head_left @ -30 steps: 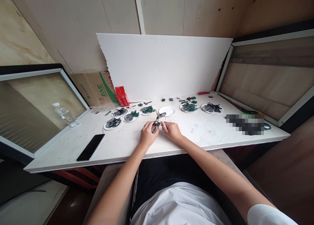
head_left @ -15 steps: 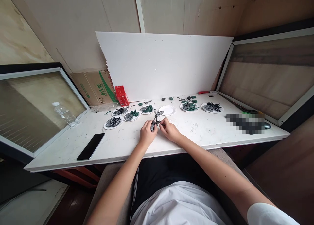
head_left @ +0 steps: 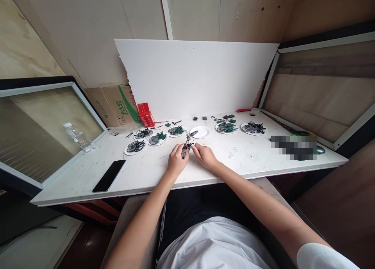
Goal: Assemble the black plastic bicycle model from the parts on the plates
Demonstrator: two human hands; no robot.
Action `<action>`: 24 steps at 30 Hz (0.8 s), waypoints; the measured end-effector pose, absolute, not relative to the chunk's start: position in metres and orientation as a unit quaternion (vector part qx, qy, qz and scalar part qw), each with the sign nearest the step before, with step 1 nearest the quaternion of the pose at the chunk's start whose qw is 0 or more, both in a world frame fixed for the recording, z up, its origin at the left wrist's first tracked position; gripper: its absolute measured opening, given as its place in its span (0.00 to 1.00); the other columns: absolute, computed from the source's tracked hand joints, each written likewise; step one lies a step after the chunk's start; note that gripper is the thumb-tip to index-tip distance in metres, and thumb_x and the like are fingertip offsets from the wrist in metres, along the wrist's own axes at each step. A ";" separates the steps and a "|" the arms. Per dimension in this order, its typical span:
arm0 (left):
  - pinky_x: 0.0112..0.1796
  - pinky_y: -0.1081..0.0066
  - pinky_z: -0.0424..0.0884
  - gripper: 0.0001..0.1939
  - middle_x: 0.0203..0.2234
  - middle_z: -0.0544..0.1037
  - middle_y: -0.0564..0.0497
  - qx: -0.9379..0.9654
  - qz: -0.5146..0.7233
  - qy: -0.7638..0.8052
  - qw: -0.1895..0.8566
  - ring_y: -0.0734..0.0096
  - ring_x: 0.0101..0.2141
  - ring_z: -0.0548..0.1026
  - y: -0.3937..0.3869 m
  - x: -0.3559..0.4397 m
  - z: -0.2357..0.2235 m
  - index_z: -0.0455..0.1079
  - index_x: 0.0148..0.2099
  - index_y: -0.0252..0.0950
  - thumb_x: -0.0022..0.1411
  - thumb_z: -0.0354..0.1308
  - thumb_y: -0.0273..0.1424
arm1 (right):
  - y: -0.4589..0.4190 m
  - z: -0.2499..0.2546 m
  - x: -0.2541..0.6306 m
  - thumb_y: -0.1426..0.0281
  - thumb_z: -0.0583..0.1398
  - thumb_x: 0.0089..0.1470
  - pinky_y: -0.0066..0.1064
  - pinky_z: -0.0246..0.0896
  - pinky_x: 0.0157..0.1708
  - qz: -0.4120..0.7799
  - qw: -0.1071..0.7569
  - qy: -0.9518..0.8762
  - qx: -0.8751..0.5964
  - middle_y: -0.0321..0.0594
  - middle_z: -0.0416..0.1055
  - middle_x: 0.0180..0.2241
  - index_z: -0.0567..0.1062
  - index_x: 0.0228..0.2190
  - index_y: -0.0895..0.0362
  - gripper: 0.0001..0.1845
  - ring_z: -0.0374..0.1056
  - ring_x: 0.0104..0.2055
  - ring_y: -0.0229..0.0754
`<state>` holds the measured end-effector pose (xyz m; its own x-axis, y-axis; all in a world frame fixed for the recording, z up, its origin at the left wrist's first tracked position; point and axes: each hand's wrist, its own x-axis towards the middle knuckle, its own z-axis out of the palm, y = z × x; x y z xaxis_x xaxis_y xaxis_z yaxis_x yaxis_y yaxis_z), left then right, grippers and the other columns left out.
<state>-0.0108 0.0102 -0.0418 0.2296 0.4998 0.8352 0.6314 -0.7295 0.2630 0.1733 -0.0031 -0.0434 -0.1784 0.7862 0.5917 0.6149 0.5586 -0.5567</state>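
Note:
A small black toy bicycle [head_left: 188,140] with spoked wheels is held just above the front middle of the table. My left hand [head_left: 177,159] is closed round its near part, so one wheel is partly covered by the fingers. The other wheel points away from me, turned at an angle. From the right, my right hand [head_left: 205,156] pinches a small dark part at the bicycle's side with thumb and forefinger. Just beyond lies a bare white paper plate [head_left: 200,132]. To its left stands a plate [head_left: 181,135] of green and grey parts.
More plates of black and green parts, such as the black-part plate [head_left: 253,128], line the table. A phone [head_left: 109,176] and a water bottle [head_left: 78,137] lie at left. A red box [head_left: 145,114] stands behind. A white board [head_left: 196,79] leans at the back.
The bicycle has turned slightly in my hands, and its far wheel now shows at a different angle. My right hand has shifted slightly. The view has moved a little.

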 end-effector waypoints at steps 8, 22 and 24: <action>0.46 0.64 0.80 0.11 0.42 0.82 0.44 -0.780 -0.505 -0.366 0.056 0.60 0.44 0.82 0.011 -0.011 -0.042 0.73 0.54 0.39 0.71 0.59 0.28 | -0.013 -0.037 0.173 0.57 0.53 0.71 0.32 0.58 0.32 0.137 0.470 -0.752 -0.441 0.37 0.75 0.32 0.64 0.42 0.51 0.11 0.68 0.28 0.44; 0.47 0.64 0.79 0.12 0.44 0.82 0.44 -0.774 -0.507 -0.374 0.055 0.59 0.45 0.82 0.011 -0.013 -0.042 0.72 0.55 0.39 0.71 0.58 0.27 | -0.007 -0.042 0.174 0.54 0.52 0.72 0.34 0.61 0.32 0.124 0.501 -0.748 -0.418 0.41 0.79 0.36 0.63 0.40 0.50 0.14 0.74 0.32 0.47; 0.46 0.64 0.79 0.12 0.44 0.82 0.44 -0.775 -0.503 -0.379 0.055 0.59 0.45 0.82 0.011 -0.013 -0.042 0.72 0.55 0.39 0.71 0.59 0.27 | -0.007 -0.042 0.174 0.54 0.52 0.73 0.33 0.60 0.31 0.117 0.494 -0.750 -0.425 0.40 0.79 0.35 0.64 0.39 0.51 0.15 0.73 0.30 0.46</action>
